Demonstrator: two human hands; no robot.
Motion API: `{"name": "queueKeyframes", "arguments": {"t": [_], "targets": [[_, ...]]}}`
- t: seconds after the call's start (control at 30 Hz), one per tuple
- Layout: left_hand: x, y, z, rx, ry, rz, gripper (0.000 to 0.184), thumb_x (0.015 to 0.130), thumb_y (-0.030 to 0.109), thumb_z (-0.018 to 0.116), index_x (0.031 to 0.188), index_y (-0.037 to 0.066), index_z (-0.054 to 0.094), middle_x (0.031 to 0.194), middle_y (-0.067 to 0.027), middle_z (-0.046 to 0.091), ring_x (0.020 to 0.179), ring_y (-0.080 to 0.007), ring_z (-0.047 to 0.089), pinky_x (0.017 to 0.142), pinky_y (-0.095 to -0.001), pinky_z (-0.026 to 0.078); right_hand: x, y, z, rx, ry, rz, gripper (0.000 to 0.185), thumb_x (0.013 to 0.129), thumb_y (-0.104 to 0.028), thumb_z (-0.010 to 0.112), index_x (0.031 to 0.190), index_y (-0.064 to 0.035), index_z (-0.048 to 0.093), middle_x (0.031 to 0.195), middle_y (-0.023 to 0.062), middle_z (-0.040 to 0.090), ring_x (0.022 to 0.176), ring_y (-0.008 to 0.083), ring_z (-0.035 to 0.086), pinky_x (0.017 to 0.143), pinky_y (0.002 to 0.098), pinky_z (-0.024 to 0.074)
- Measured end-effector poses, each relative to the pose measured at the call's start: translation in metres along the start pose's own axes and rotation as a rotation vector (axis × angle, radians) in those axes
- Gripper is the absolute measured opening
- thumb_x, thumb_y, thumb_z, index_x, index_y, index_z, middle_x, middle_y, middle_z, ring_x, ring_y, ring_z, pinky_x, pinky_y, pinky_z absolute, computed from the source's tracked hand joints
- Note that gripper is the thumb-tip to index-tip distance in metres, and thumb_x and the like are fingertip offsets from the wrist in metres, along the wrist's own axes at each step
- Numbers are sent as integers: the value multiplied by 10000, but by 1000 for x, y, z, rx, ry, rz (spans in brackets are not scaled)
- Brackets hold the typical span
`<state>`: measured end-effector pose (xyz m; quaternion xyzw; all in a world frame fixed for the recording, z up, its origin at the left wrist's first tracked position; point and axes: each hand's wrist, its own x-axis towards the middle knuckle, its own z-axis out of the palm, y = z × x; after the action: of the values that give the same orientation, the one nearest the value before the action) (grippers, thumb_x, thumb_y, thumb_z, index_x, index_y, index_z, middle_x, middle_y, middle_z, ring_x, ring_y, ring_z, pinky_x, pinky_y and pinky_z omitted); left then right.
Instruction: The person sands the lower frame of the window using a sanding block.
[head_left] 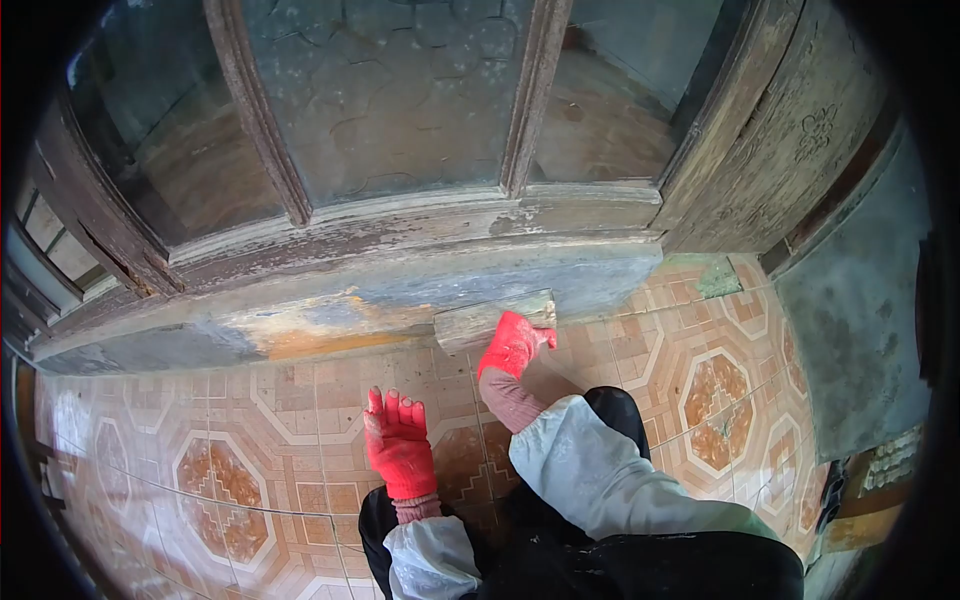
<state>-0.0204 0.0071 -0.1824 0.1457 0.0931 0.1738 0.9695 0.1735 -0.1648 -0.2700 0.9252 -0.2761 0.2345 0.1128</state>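
Note:
My right hand [512, 345], in a red work glove, is closed around the back of a flat rectangular plastering trowel [460, 326]. The handle is hidden under the glove. The trowel's face is toward the low wall [590, 283] below the window, at its foot. Grey patches and an ochre-yellow stretch show on this wall, and the surface looks freshly smeared in places. My left hand [400, 445], also red-gloved, hangs above the tiled floor near my knee. Its palm is turned up, its fingers are apart, and nothing is in it.
Above the low wall runs a weathered wooden window frame [420, 225] with dark glass panes [385, 100]. Patterned floor tiles [220, 490] spread around my knees. A worn carved wooden panel [790, 150] and a grey wall [860, 320] stand at the right. Some objects [865, 500] lie at lower right.

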Motion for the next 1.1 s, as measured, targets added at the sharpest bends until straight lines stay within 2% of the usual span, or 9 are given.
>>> {"name": "queueKeyframes", "arguments": {"t": [0.1, 0.2, 0.3, 0.33, 0.47, 0.6, 0.83, 0.93, 1.1], "targets": [[-2, 1, -9, -2, 16, 31, 417, 955, 395, 529, 1275, 129, 540, 1140, -57, 640, 983, -196, 608, 897, -383, 505, 4, 5, -12, -16, -58, -61, 70, 800, -146, 589, 820, -115, 649, 717, 4, 590, 656, 190, 584, 757, 474, 428], [-2, 1, -7, -8, 19, 38, 418, 956, 396, 527, 1275, 127, 537, 1141, -59, 639, 983, -198, 609, 896, -382, 505, 84, 66, -22, -518, -691, -222, 161, 888, -260, 550, 927, -134, 643, 896, 36, 620, 797, 161, 605, 715, 441, 457], [-2, -4, 0, 7, 17, 5, 418, 958, 400, 519, 1275, 129, 536, 1143, -58, 638, 981, -197, 610, 897, -383, 504, 134, 168, 116, 899, 208, 427, 249, 859, -289, 575, 1022, -101, 593, 917, 57, 616, 793, 208, 612, 736, 429, 468], [-2, -4, 2, 5, 14, 6, 418, 958, 400, 519, 1275, 129, 536, 1143, -58, 638, 981, -197, 610, 897, -383, 504, 152, 189, 127, 1617, 104, 674, 282, 893, -354, 538, 982, -95, 607, 925, 61, 620, 836, 208, 615, 726, 410, 486], [4, -9, 8, 4, 3, -28, 420, 959, 406, 513, 1278, 135, 538, 1140, -53, 638, 973, -194, 613, 897, -382, 503, 149, 164, 18, 1399, 128, 791, 831, 819, -364, 655, 1396, -15, 169, 1006, 122, 613, 892, 228, 642, 787, 353, 506], [2, -13, 7, 33, 11, -35, 417, 958, 406, 515, 1278, 140, 540, 1135, -49, 639, 963, -192, 616, 892, -380, 504, 95, 67, -75, 947, 187, 723, 776, 765, -345, 707, 1389, -83, 326, 1005, 94, 589, 858, 246, 609, 834, 354, 481], [-1, -5, -8, 36, 36, 0, 397, 962, 392, 513, 1269, 142, 549, 1136, -49, 639, 965, -192, 615, 893, -378, 503, 40, 24, -139, 1952, -19, 296, 717, 867, -443, 632, 1395, -63, 331, 1295, 81, 451, 1176, 171, 443, 1013, 324, 350], [-4, -6, -6, 23, 22, 10, 395, 963, 390, 513, 1269, 143, 549, 1133, -47, 641, 961, -192, 617, 891, -378, 505, 86, 61, -110, 2002, 79, 284, 690, 864, -335, 615, 1410, -50, 302, 1150, 102, 503, 997, 217, 503, 868, 342, 409], [-4, -8, -2, 15, 40, -25, 392, 962, 386, 518, 1268, 142, 549, 1123, -49, 646, 943, -196, 622, 887, -372, 507, 188, 158, -29, 1047, 416, 730, 675, 861, -154, 586, 1435, -28, 255, 910, 138, 590, 697, 294, 603, 628, 372, 508]]}}
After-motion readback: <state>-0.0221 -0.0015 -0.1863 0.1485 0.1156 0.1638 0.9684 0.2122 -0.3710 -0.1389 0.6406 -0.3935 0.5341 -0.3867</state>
